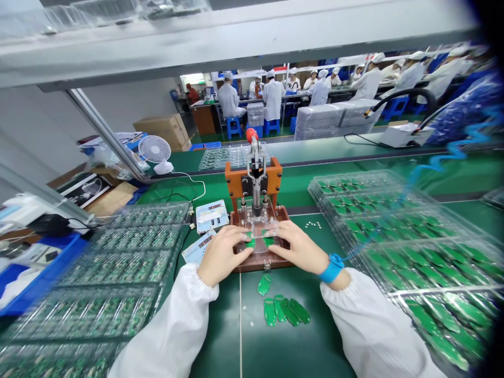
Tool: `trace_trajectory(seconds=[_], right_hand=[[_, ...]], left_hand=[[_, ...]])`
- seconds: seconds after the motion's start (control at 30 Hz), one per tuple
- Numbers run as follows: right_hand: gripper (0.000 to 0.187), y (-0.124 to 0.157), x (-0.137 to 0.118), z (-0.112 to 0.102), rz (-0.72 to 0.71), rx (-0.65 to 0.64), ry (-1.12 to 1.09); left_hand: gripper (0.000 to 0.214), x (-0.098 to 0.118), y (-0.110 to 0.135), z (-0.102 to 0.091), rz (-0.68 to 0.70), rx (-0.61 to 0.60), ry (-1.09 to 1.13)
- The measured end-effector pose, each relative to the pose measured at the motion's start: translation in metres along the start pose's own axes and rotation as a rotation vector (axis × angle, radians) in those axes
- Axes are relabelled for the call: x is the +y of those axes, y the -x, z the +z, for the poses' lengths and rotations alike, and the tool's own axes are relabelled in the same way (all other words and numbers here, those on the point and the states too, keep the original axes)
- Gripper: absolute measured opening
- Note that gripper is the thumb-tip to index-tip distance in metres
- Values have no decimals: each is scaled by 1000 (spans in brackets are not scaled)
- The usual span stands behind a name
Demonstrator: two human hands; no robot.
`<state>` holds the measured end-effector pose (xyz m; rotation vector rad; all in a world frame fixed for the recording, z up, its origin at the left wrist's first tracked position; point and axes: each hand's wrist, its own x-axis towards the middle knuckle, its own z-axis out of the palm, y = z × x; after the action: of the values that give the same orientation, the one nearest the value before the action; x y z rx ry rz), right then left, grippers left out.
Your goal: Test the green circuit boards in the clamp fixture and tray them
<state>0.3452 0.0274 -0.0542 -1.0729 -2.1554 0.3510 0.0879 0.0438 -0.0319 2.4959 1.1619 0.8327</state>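
A toggle press with an orange frame [231, 181] and a red knob [251, 135] stands in front of me on a brown base [255, 262]. My left hand [226, 251] reaches in from the left, thumb and fingers closed about a small green circuit board [250, 243] at the clear fixture [260, 244]. From the other side my right hand [301, 248], with a blue wrist strap [332, 268], has its thumb and fingers around another green board [269, 242]. Fingertips partly hide both boards. One loose green board [264, 284] and an overlapping group of boards [291, 311] lie nearer me.
Clear trays with boards [129, 262] line the left; stacked trays with green boards [394, 226] stand right. Two counter displays [212, 215] sit beside the press. A white fan [155, 150] is behind. A metal shelf beam [236, 39] crosses overhead. Several co-workers sit farther back.
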Motion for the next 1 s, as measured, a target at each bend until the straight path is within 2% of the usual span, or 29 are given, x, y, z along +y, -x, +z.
trace_trajectory(seconds=[0.23,0.33,0.47,0.53,0.57,0.63,0.73,0.8,0.9,0.97,1.0], right_hand=[[19,-1,-3,-1,-20,-11,3],[20,3,-4,0,-24,20,-11],[24,4,-9,-15,32,148,-15],[22,-4,-15,-31,86,272,-16],[21,-12,-18,-39,110,339,-19],[22,-36,-26,-57,133,462,-30],[29,-90,-34,-81,90,532,-96],[36,-132,-35,-94,103,501,-194],[44,-187,-38,-110,211,325,-353],[54,-208,-46,-120,236,213,-470],[52,-212,-53,-124,220,194,-528]], left_hand=[[10,-3,1,3,19,-5,12],[15,-4,7,5,33,33,19],[9,7,21,9,75,308,64],[8,22,27,16,176,387,117],[10,30,30,21,256,367,132],[11,46,36,36,440,249,134],[15,55,42,60,624,93,73],[17,51,44,71,638,55,47],[17,39,46,76,586,62,46],[16,34,47,75,564,76,54],[16,33,47,75,556,76,57]])
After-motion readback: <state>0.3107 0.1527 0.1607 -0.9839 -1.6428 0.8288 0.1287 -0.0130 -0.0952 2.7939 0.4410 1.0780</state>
